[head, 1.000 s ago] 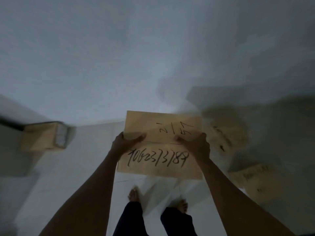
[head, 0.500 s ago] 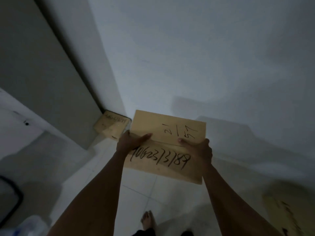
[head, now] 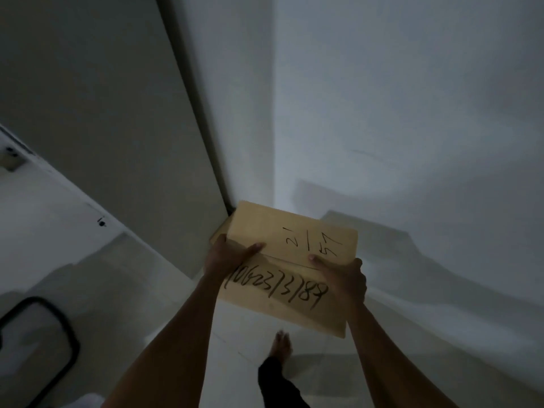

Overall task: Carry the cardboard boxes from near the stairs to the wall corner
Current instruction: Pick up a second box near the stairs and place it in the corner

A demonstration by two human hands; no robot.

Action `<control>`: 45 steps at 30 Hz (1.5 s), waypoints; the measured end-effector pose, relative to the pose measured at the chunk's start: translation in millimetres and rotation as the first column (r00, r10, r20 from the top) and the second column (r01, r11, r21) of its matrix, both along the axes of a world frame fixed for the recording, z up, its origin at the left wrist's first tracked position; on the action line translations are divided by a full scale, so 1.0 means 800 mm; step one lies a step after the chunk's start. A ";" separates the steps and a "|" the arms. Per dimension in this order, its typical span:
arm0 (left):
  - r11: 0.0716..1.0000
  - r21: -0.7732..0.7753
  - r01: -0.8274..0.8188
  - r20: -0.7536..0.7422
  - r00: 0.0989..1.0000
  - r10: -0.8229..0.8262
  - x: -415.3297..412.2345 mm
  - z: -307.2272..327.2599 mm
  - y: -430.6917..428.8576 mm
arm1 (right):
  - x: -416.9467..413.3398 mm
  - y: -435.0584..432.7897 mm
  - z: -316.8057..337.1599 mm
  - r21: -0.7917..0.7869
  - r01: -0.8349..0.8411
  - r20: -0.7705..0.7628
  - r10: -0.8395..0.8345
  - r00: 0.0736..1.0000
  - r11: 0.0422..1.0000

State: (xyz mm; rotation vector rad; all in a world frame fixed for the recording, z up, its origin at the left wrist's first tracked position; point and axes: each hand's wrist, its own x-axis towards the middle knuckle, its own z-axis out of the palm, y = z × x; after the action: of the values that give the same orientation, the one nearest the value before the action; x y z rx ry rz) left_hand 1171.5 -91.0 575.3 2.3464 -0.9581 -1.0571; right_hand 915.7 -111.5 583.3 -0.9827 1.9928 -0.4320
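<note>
My bare foot [head: 283,344] is mid-stride on the pale floor [head: 176,304], and above it I carry the cardboard box [head: 290,265] out in front at arm's length, its top with the scrawled numbers facing me. My left hand [head: 228,256] clamps the box's left edge with the thumb lying over the top flap; my right hand [head: 343,279] grips the right edge the same way, thumb on the seam. To finish this well I should keep the box level, walk it right up to the wall corner [head: 273,172] ahead, and lower it with bent knees beside the other box [head: 219,235], whose edge seems to peek out behind my left hand, though the light is too dim to be sure. Compared with half a second ago, the corner has swung toward the centre of my view and come closer, and that floor box, then plainly visible to the left, is now nearly hidden behind the one I hold.
</note>
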 end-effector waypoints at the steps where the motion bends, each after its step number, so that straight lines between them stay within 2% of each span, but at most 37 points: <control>1: 1.000 0.008 -0.002 0.035 0.999 0.001 0.016 -0.005 -0.016 | 0.021 -0.015 -0.011 0.009 0.001 0.004 -0.001 1.000 1.000; 5: 0.999 0.049 -0.007 0.051 0.999 0.005 0.084 -0.041 -0.075 | 0.098 -0.068 -0.058 0.087 0.014 -0.006 -0.013 1.000 0.996; 10: 0.994 0.106 0.015 -0.032 0.999 -0.012 0.173 -0.120 -0.143 | 0.179 -0.119 -0.133 0.093 0.038 -0.047 -0.033 0.998 0.995; 15: 0.971 0.149 0.185 -0.085 0.981 -0.174 0.256 -0.249 -0.210 | 0.248 -0.168 -0.249 0.130 0.107 -0.049 -0.101 0.994 0.986; 19: 0.964 0.117 0.238 -0.014 0.971 -0.238 0.288 -0.340 -0.255 | 0.292 -0.195 -0.354 0.171 0.162 -0.042 -0.157 0.987 0.972; 28: 0.949 0.108 0.295 -0.004 0.955 -0.296 0.314 -0.519 -0.316 | 0.343 -0.252 -0.541 0.188 0.197 -0.077 -0.186 0.980 0.962; 31: 0.954 0.114 0.276 -0.003 0.961 -0.277 0.317 -0.549 -0.324 | 0.352 -0.272 -0.573 0.176 0.189 -0.089 -0.176 0.980 0.966; 38: 0.931 0.083 0.356 0.166 0.916 -0.366 0.342 -0.586 -0.336 | 0.371 -0.300 -0.612 0.140 0.200 -0.094 -0.188 0.978 0.970; 45: 0.868 0.059 0.493 0.310 0.818 -0.485 0.340 -0.594 -0.332 | 0.372 -0.312 -0.623 0.134 0.226 -0.113 -0.211 0.971 0.965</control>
State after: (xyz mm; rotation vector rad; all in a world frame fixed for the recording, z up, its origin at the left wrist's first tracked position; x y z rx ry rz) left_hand 1443.6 -356.9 100.0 2.3467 -1.7611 -0.8321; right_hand 1213.6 -361.5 84.8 -0.7073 2.1991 -0.3565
